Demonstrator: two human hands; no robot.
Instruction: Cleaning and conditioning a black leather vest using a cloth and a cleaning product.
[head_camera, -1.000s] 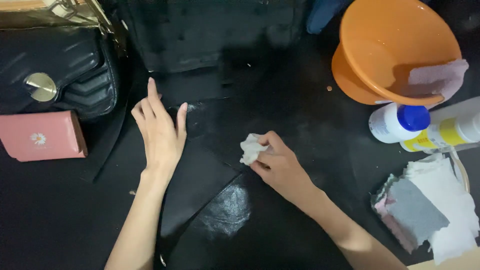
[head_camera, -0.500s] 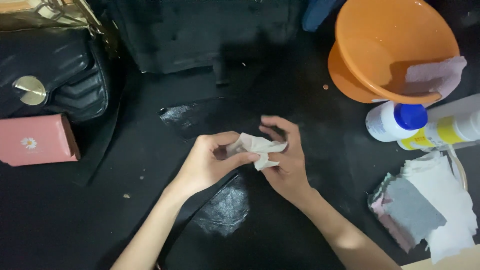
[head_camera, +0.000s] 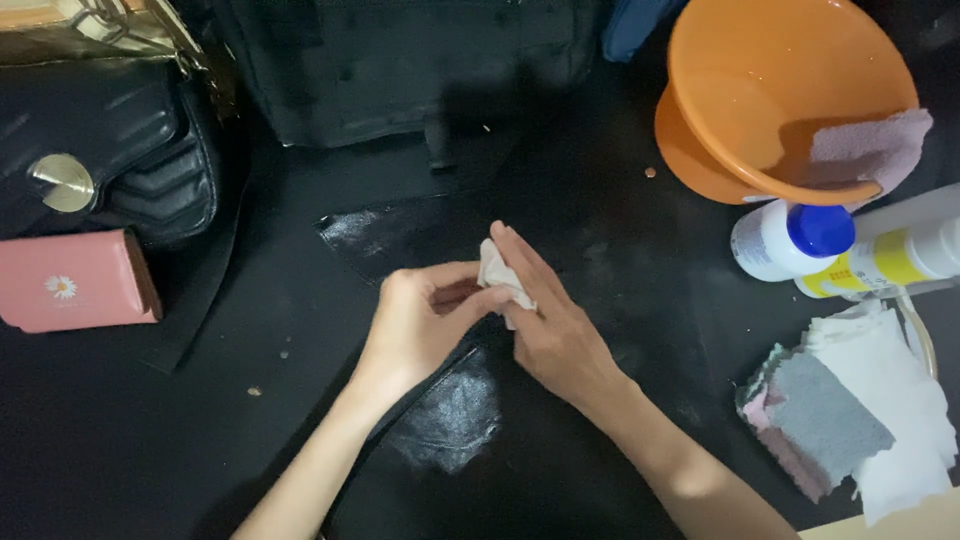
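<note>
Both of my hands meet over the middle of a black leather piece (head_camera: 390, 235) that lies flat on the dark table. My left hand (head_camera: 420, 325) and my right hand (head_camera: 550, 325) pinch a small crumpled white wipe (head_camera: 500, 280) between their fingers. A pale smeared patch (head_camera: 450, 420) shows on the leather just below my hands, beside my left forearm.
A black quilted bag (head_camera: 110, 150) and a pink wallet (head_camera: 75, 280) lie at the left. An orange bowl (head_camera: 780, 90) with a pink cloth (head_camera: 870, 145) stands top right, two bottles (head_camera: 800, 240) lie below it, and stacked cloths (head_camera: 850, 420) sit at right.
My left hand left the leather, where it lay flat, and came to the wipe. Both hands now hold the wipe together and have turned it between the fingers.
</note>
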